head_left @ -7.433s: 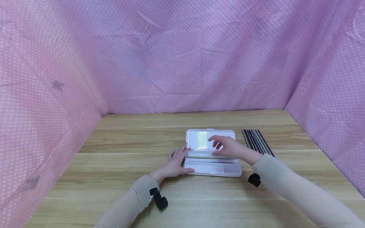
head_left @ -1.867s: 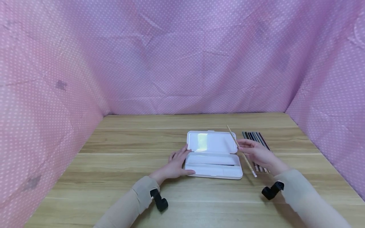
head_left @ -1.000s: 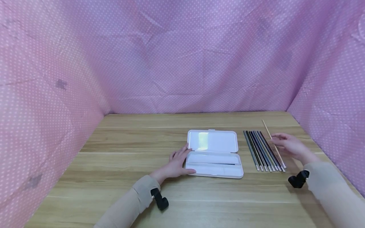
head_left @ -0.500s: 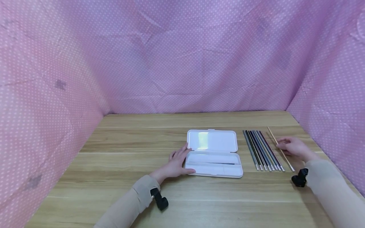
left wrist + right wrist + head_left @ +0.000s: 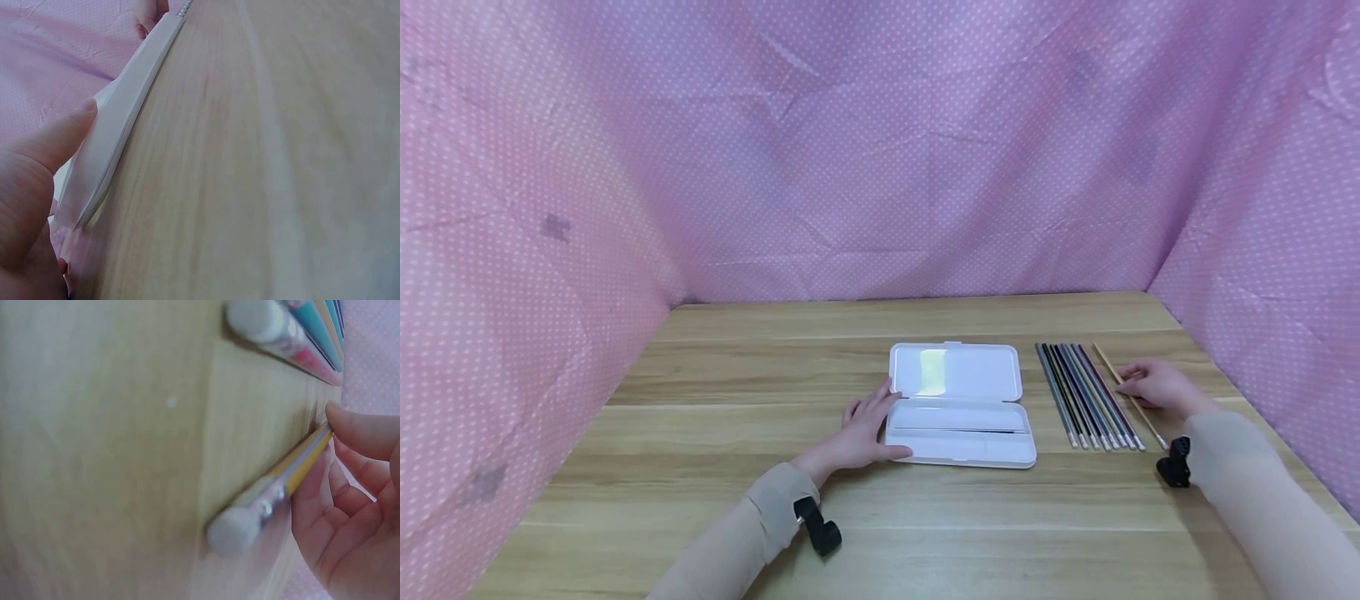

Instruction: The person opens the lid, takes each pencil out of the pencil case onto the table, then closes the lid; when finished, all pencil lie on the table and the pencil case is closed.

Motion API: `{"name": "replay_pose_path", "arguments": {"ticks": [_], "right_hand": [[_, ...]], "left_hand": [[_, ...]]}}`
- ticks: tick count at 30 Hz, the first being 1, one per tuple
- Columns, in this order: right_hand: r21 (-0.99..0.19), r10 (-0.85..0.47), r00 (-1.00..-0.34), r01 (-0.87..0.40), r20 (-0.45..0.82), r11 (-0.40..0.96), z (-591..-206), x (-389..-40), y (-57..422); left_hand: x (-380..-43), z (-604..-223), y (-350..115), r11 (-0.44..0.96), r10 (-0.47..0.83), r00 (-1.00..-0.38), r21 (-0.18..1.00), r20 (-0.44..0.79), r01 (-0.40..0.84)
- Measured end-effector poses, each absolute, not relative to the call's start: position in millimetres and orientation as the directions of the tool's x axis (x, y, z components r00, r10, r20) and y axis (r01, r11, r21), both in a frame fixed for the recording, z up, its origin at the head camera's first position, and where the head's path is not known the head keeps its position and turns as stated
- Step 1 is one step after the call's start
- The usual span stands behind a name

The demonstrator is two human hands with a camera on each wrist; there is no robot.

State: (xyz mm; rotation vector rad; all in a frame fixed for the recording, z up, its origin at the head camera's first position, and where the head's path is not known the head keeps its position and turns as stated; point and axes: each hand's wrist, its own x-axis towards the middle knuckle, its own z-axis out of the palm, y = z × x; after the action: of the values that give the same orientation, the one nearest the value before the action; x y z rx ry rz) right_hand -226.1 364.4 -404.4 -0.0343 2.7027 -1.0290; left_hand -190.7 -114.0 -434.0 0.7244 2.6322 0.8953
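Observation:
My right hand (image 5: pixel 1161 387) pinches a yellow pencil (image 5: pixel 1107 361) between thumb and fingers at the right of the table. In the right wrist view that pencil (image 5: pixel 305 464) lies low along the wood, its white eraser end towards the camera. Just left of it is a row of pencils (image 5: pixel 1086 392) in several dark and coloured shades, eraser ends to the front. My left hand (image 5: pixel 859 437) rests spread at the left end of an open white pencil case (image 5: pixel 958 452). The left wrist view shows the thumb lying against the rim of the case (image 5: pixel 109 147).
The wooden table (image 5: pixel 760 375) has pink dotted cloth (image 5: pixel 865 167) hanging behind it and at both sides. The raised lid (image 5: pixel 977 371) of the case is folded back towards the cloth. Black wrist cameras (image 5: pixel 822 533) sit on both sleeves.
The yellow pencil was inside the case; my right hand took it out, carried it right over the row and lowered it beside the others, then shifted slightly left. The left hand stayed put.

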Motion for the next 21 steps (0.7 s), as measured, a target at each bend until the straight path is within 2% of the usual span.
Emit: {"name": "replay_pose_path", "arguments": {"ticks": [7, 21], "right_hand": [[-0.623, -0.102, -0.974, 0.047, -0.202, 0.781, -403.4, -226.2, 359.6], [-0.64, -0.115, -0.968, 0.057, -0.224, 0.767, -404.4, -226.1, 358.4]], "left_hand": [[-190.0, -433.4, -114.1, 0.687, 0.536, -0.839, 0.625, -0.092, 0.371], [-190.2, -435.5, -113.9, 0.688, 0.53, -0.842, 0.628, -0.094, 0.363]]}}
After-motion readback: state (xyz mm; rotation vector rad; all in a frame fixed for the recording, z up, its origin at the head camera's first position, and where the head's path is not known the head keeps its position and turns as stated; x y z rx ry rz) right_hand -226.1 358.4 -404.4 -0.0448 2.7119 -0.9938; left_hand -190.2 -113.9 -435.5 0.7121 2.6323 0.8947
